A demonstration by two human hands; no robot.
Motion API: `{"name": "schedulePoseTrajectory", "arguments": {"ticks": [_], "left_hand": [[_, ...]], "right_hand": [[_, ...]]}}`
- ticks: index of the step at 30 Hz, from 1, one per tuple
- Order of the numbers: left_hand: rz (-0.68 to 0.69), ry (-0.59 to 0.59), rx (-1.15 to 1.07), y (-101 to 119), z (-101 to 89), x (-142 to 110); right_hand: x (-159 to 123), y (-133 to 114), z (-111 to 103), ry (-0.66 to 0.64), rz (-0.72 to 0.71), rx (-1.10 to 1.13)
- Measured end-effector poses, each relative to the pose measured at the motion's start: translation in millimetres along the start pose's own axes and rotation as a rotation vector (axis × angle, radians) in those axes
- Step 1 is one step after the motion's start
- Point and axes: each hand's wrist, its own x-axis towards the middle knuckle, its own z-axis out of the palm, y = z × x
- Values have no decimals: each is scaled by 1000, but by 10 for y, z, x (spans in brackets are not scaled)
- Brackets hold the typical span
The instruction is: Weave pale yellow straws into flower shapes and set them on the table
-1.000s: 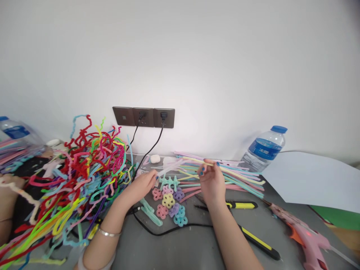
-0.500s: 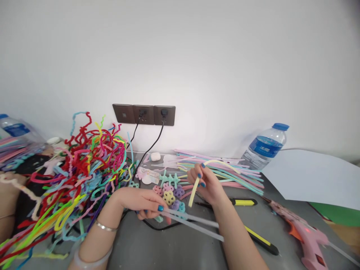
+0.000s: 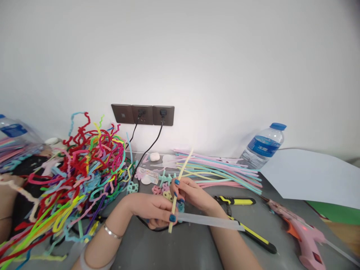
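My left hand (image 3: 156,210) is closed on a translucent white stick (image 3: 210,220) that points right, passing over my right forearm. A pale yellow pipe cleaner (image 3: 185,167) is pinched in my right hand (image 3: 188,191) and leans upright. Its lower end crosses my left thumb and fingertips; whether the left fingers also grip it, I cannot tell. Behind both hands lie small looped pipe-cleaner flowers, including a teal flower (image 3: 132,187) and a pink flower (image 3: 156,190), partly hidden. A row of pastel pipe cleaners (image 3: 225,176) lies beyond my right hand.
At left is a tangled heap of colored pipe cleaners (image 3: 92,176), with another person's arm (image 3: 7,206) beside it. Yellow-black pliers (image 3: 243,201), a pink glue gun (image 3: 305,234), a water bottle (image 3: 263,146) and white paper (image 3: 312,178) are right. Black cords run from wall sockets (image 3: 143,114).
My right hand has moved left and down to my left hand, bringing the yellow pipe cleaner from a bent, drooping pose to nearly straight. Two separate white sticks now look like one broad strip.
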Motion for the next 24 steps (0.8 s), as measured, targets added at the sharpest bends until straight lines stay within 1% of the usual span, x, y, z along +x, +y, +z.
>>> {"name": "schedulePoseTrajectory", "arguments": {"ticks": [2, 7, 12, 16, 18, 20, 24], "left_hand": [[-9, 0, 17, -3, 2, 15], [-4, 77, -8, 2, 21, 23], [-3, 36, -6, 0, 15, 30], [28, 71, 69, -5, 2, 32], [54, 120, 130, -6, -6, 18], [98, 201, 202, -4, -17, -9], [218, 445, 293, 15, -55, -75]], "right_hand": [[-1, 9, -12, -14, 11, -22], [-9, 17, -17, -36, 44, 22], [-18, 2, 9, -36, 46, 27], [-11, -2, 28, -11, 26, 29], [6, 12, 26, 43, 24, 61], [32, 38, 8, 121, 15, 106], [83, 89, -58, 303, -19, 176]]}}
